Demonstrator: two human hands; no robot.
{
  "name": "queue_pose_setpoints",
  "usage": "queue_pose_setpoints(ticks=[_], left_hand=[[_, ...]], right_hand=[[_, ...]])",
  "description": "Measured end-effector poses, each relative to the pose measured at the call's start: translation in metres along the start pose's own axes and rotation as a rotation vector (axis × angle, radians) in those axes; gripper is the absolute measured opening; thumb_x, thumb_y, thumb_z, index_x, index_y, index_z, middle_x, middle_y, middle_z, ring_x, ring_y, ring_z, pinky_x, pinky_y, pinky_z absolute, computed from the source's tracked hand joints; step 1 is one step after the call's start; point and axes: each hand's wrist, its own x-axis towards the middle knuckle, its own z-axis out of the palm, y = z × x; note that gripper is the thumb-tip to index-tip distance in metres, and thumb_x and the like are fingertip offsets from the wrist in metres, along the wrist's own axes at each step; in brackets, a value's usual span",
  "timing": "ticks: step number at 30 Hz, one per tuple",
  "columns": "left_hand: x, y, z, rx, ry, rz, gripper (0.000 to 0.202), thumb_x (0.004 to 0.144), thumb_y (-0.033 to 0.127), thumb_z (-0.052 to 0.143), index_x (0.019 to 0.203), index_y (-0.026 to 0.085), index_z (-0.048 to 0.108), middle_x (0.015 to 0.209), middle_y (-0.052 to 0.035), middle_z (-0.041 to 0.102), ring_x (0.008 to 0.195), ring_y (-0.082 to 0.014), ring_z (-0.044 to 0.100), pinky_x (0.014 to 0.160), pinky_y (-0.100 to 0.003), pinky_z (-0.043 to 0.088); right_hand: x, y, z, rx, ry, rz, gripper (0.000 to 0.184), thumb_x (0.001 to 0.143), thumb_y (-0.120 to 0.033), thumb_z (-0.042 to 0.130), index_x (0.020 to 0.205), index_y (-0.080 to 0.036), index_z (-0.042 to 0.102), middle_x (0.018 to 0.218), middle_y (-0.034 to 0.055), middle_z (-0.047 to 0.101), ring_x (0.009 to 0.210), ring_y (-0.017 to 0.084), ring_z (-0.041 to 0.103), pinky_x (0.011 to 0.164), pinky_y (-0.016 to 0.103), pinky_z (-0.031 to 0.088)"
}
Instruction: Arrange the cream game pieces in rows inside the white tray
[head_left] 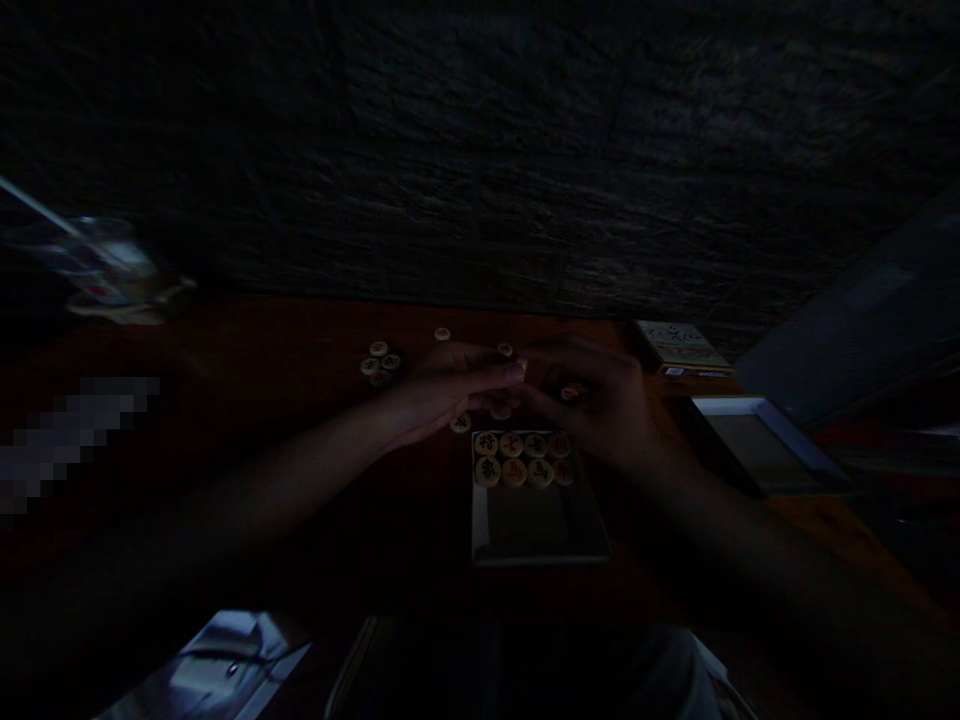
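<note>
My left hand [450, 390] and my right hand [611, 395] meet above the table. At their fingertips is a small round xiangqi piece [523, 367]; my left thumb presses at it, and my right thumb and forefinger close in on it from the other side. Dim light blurs the exact contact. Just below the hands lies an open box [540, 555] with two rows of xiangqi pieces [514, 472], marked in red and black, in its far half. Loose pieces lie around: a small cluster [379, 362] left of my left hand, one piece [460, 423] near the box corner, another [442, 334] behind.
A dark stone wall [465, 200] rises behind the wooden table [262, 350]. At the right are a printed box [682, 345] and an open, shallow tray [757, 440]. A plastic cup [112, 265] with a straw stands at the far left.
</note>
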Motion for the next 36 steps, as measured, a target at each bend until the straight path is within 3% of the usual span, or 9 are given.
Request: queue_pose_setpoints(ticks=[4, 8, 14, 20, 29, 36], left_hand=[[-0.001, 0.001, 0.000, -0.011, 0.022, 0.019, 0.030, 0.075, 0.026, 0.091, 0.099, 0.013, 0.077, 0.093, -0.0065, 0.076, 0.084, -0.0177, 0.073, 0.077, -0.033, 0.060], [-0.002, 0.003, 0.003, -0.033, 0.077, 0.022, 0.032, 0.070, 0.021, 0.093, 0.096, 0.013, 0.077, 0.089, -0.0047, 0.076, 0.080, -0.0156, 0.073, 0.077, -0.031, 0.059], [-0.002, 0.004, 0.006, -0.041, 0.123, 0.067, 0.028, 0.070, 0.024, 0.094, 0.092, 0.014, 0.079, 0.096, -0.0056, 0.079, 0.086, -0.0161, 0.075, 0.081, -0.030, 0.060], [-0.001, 0.004, 0.007, -0.056, 0.178, 0.168, 0.031, 0.069, 0.025, 0.095, 0.095, 0.015, 0.081, 0.096, -0.0076, 0.082, 0.085, -0.0192, 0.078, 0.089, -0.038, 0.062], [-0.002, -0.003, 0.000, 0.186, 0.235, 0.301, 0.044, 0.068, 0.029, 0.095, 0.110, 0.020, 0.082, 0.113, -0.0102, 0.081, 0.103, -0.0239, 0.077, 0.095, -0.037, 0.060], [-0.008, 0.003, 0.007, 0.380, 0.240, 0.347, 0.036, 0.078, 0.036, 0.088, 0.112, 0.022, 0.083, 0.111, -0.0095, 0.082, 0.094, -0.0221, 0.078, 0.086, -0.033, 0.062]], right_hand=[[0.000, 0.000, 0.000, -0.011, 0.003, -0.006, 0.027, 0.088, -0.024, 0.080, 0.115, -0.020, 0.076, 0.104, 0.0074, 0.078, 0.086, 0.018, 0.074, 0.074, 0.029, 0.058], [0.000, 0.000, 0.000, -0.008, 0.006, -0.019, 0.025, 0.088, -0.022, 0.079, 0.113, -0.019, 0.076, 0.103, 0.0068, 0.077, 0.082, 0.016, 0.072, 0.071, 0.027, 0.057], [0.001, -0.002, -0.003, -0.024, 0.009, 0.039, 0.020, 0.089, -0.030, 0.080, 0.106, -0.022, 0.075, 0.097, 0.0048, 0.074, 0.072, 0.015, 0.066, 0.064, 0.028, 0.054], [0.001, -0.003, -0.002, 0.003, 0.013, 0.097, 0.021, 0.091, -0.033, 0.076, 0.109, -0.022, 0.077, 0.103, 0.0065, 0.077, 0.074, 0.016, 0.068, 0.066, 0.029, 0.055], [0.001, -0.004, 0.007, 0.251, 0.072, 0.403, 0.022, 0.086, -0.034, 0.082, 0.103, -0.020, 0.081, 0.098, 0.0063, 0.082, 0.082, 0.018, 0.075, 0.070, 0.028, 0.060], [0.002, -0.008, 0.010, 0.521, 0.066, 0.644, 0.035, 0.077, -0.049, 0.088, 0.087, -0.017, 0.080, 0.075, 0.0043, 0.078, 0.048, 0.011, 0.062, 0.041, 0.020, 0.048]])
